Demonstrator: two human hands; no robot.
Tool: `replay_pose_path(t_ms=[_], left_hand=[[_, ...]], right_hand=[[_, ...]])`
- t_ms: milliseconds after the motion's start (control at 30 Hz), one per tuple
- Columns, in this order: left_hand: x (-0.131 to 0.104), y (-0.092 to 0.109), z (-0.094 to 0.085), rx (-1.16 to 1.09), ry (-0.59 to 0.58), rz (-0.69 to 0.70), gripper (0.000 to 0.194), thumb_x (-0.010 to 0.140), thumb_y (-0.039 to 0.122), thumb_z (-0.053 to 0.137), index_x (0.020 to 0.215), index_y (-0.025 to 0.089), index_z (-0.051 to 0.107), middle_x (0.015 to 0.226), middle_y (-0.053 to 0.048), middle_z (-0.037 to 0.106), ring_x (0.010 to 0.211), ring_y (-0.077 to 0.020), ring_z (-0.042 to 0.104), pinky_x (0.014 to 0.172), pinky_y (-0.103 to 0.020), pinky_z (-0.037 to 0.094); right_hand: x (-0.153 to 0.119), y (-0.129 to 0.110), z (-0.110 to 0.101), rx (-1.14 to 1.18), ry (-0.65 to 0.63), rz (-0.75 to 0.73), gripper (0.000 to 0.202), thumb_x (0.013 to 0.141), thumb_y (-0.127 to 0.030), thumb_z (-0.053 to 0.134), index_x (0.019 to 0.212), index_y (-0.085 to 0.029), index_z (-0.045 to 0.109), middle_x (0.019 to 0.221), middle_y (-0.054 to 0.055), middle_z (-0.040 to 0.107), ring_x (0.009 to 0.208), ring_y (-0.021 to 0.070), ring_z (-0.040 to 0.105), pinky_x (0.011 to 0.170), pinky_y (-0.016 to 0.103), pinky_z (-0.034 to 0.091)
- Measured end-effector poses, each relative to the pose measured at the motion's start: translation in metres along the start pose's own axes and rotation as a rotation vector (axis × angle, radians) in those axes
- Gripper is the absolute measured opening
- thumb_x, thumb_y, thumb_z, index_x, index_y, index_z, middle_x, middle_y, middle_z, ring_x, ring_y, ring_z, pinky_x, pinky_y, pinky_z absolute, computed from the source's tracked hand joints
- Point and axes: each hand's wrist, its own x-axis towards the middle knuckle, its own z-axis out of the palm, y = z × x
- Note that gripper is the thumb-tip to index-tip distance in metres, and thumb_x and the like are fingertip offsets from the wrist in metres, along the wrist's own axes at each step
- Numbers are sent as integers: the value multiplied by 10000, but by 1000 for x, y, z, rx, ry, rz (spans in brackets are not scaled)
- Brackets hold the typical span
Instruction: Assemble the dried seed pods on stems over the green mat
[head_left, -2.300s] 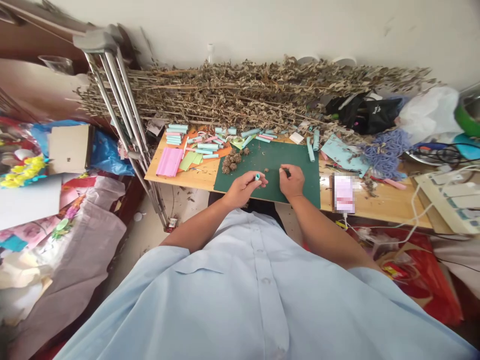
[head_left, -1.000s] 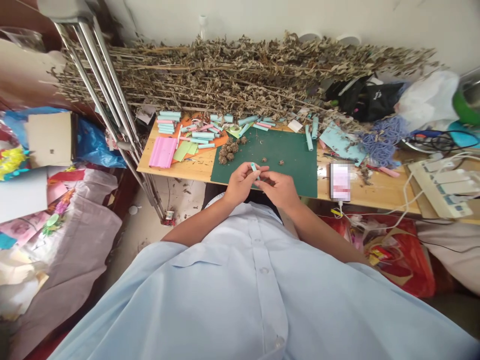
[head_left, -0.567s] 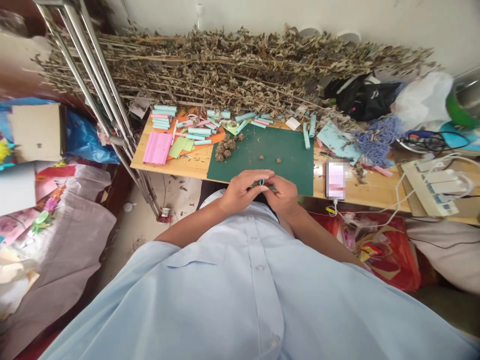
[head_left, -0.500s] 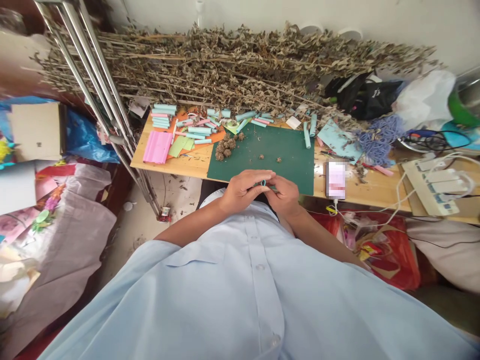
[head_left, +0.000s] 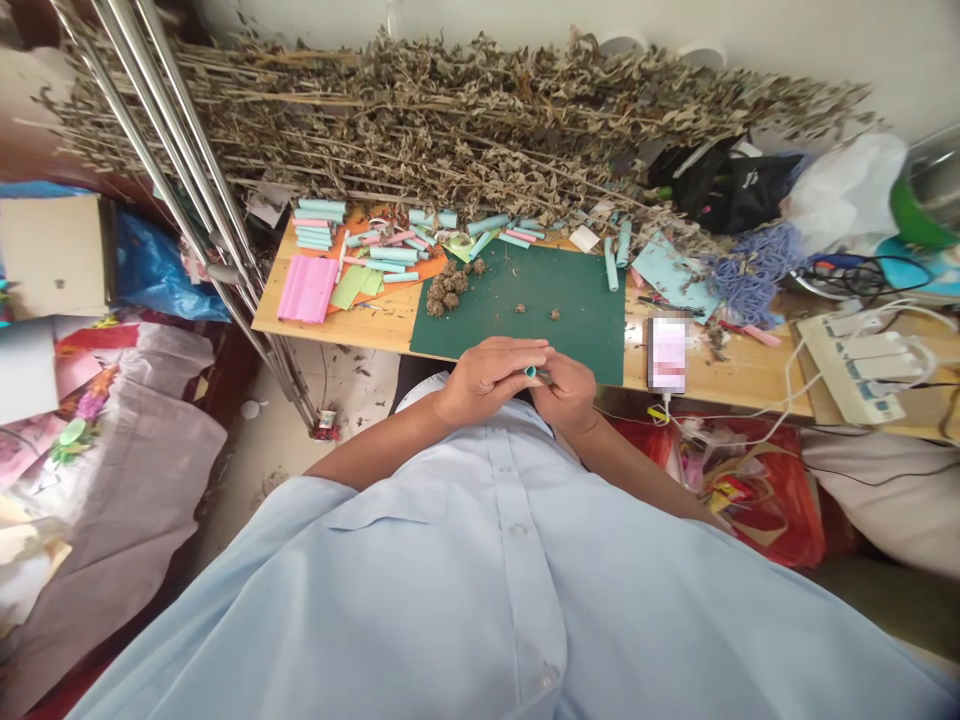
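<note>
My left hand (head_left: 484,380) and my right hand (head_left: 564,388) meet at the near edge of the green mat (head_left: 566,335). Between them is a small teal paper roll (head_left: 531,371), its round end showing and the rest hidden by the fingers. Both hands are closed around it. Beyond the left hand, a heap of brown clumps (head_left: 448,290) lies on the mat, with two small clumps (head_left: 555,314) further right.
Dried plant stalks (head_left: 450,120) span the back. Teal and pink paper rolls (head_left: 394,254) and pink sheets (head_left: 307,289) lie left. A phone (head_left: 668,355), purple string (head_left: 757,270) and power strip (head_left: 851,365) lie right. Metal poles (head_left: 180,150) stand left.
The view has shifted slightly. The teal roll's end has tilted a little between the fingers and looks narrower; both hands still hold it.
</note>
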Motion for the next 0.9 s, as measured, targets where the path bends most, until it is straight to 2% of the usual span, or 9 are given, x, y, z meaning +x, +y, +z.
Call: replay_pose_path(t_ms=[133, 333, 400, 567, 733, 900], left_hand=[[-1, -4, -1, 12, 10, 69, 229, 890, 415, 836, 1074, 280, 816, 1252, -102, 784, 1350, -317, 673, 1216, -546, 479], [-1, -25, -2, 151, 65, 382, 178, 982, 321, 744, 1133, 248, 801, 1237, -97, 799, 1275, -266, 727, 1122, -481, 581], [-2, -30, -3, 185, 65, 431, 201, 993, 285, 730, 1180, 236, 787, 1247, -107, 794, 1271, -254, 730, 1104, -454, 598], [-4, -41, -5, 202, 70, 365, 233, 1003, 300, 718, 1214, 220, 777, 1285, -123, 778, 1248, -238, 742, 1082, -417, 621], [-3, -57, -5, 184, 102, 334, 185, 993, 297, 732, 1148, 224, 803, 1235, -104, 798, 1223, -229, 753, 1079, -404, 624], [-3, -58, -5, 198, 83, 290, 234, 993, 346, 733, 1183, 223, 795, 1275, -111, 784, 1221, -228, 751, 1086, -402, 613]], right_hand=[[0, -1, 0, 3, 20, -7, 264, 1047, -392, 538, 929, -273, 741, 840, 46, 773, 763, 201, 732, 728, 335, 605], [-1, 0, 4, 41, -10, -29, 207, 1022, -366, 599, 936, -247, 745, 806, 43, 765, 747, 195, 728, 706, 322, 607], [-2, 2, 5, 68, 3, -48, 183, 1024, -324, 605, 958, -240, 754, 815, 41, 770, 737, 187, 726, 700, 311, 602], [-4, 6, 10, 115, 9, -23, 156, 1031, -281, 620, 1011, -244, 770, 910, 52, 803, 805, 187, 754, 742, 304, 606], [-8, 10, 15, 126, -50, 69, 189, 1029, -357, 643, 956, -236, 769, 868, 52, 789, 771, 188, 736, 732, 313, 597], [-12, 19, 17, 120, -73, 102, 245, 1045, -390, 604, 990, -238, 789, 872, 49, 797, 774, 190, 744, 731, 314, 599]])
